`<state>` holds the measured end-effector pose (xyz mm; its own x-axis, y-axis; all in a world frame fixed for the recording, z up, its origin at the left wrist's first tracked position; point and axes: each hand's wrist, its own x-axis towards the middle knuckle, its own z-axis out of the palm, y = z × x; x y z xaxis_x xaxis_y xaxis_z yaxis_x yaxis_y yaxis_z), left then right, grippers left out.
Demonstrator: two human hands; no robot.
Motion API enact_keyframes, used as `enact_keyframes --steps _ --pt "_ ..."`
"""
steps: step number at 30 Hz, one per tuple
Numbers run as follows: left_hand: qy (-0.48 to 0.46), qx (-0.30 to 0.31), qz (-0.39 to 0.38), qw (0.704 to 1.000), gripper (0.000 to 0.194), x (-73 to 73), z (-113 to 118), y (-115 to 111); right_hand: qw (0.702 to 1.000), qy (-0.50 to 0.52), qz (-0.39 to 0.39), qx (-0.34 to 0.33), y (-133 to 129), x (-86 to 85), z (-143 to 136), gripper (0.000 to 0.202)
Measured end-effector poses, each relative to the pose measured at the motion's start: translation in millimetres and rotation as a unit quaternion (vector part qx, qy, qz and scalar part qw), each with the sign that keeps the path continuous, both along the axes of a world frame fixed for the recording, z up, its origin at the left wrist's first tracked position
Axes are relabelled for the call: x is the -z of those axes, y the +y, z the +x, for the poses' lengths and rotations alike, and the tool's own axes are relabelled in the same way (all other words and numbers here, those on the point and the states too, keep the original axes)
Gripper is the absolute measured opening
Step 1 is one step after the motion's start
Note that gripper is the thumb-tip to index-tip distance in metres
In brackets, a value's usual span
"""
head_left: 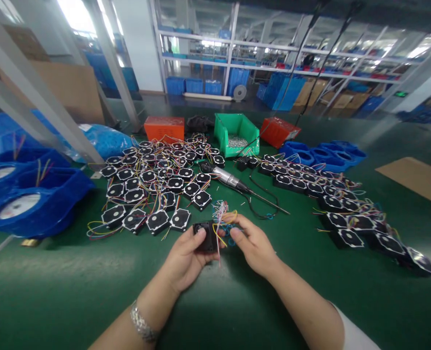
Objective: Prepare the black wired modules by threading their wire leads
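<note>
A silvery bracelet point(141, 322) circles the left wrist, nearest the camera. The left hand point(190, 249) grips a black square unit point(207, 236) above the green table point(215, 311), thumb on its face. The right hand point(253, 240) is at the unit's coloured wires point(221, 228), thumb and forefinger apart; whether it pinches any wire, I cannot tell. Just beyond lies a power screwdriver point(228, 179), between black units on the left point(147, 176) and more on the right point(314, 188); any lettering on their pale centre spots is too small to read. Farther back stands a green bin point(221, 141) of small metallic parts. A distant green sign point(400, 94) is illegible.
</note>
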<state>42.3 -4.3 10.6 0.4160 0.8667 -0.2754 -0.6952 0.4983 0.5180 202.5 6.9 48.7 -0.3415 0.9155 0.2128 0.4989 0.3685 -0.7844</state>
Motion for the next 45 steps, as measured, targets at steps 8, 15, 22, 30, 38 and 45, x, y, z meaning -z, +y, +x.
enact_keyframes --steps 8,15,22,30,38,45 --pt "0.092 -0.052 -0.028 0.994 0.022 3.5 1.9 7.6 0.909 -0.414 -0.032 0.033 7.9 9.3 11.5 0.009" --pt "0.129 -0.013 0.005 0.992 0.031 1.6 5.0 2.0 0.933 -0.297 0.103 0.174 9.1 0.9 14.8 0.007" --pt "0.171 0.02 0.086 0.981 0.033 6.7 10.2 -1.8 0.972 -0.111 0.188 0.087 -12.7 -12.0 -12.1 0.009" --pt "0.197 0.014 0.125 0.972 0.027 9.6 11.8 -1.6 0.973 -0.157 0.158 0.056 -12.7 1.7 -25.4 0.008" --pt "0.193 -0.015 0.057 0.979 0.03 1.5 11.5 1.3 0.979 -0.193 0.056 0.041 2.8 -35.3 16.0 0.007" --pt "0.163 -0.014 0.034 0.986 0.03 3.1 5.1 5.9 0.885 -0.441 -0.147 0.008 1.7 -51.3 81.9 0.029"
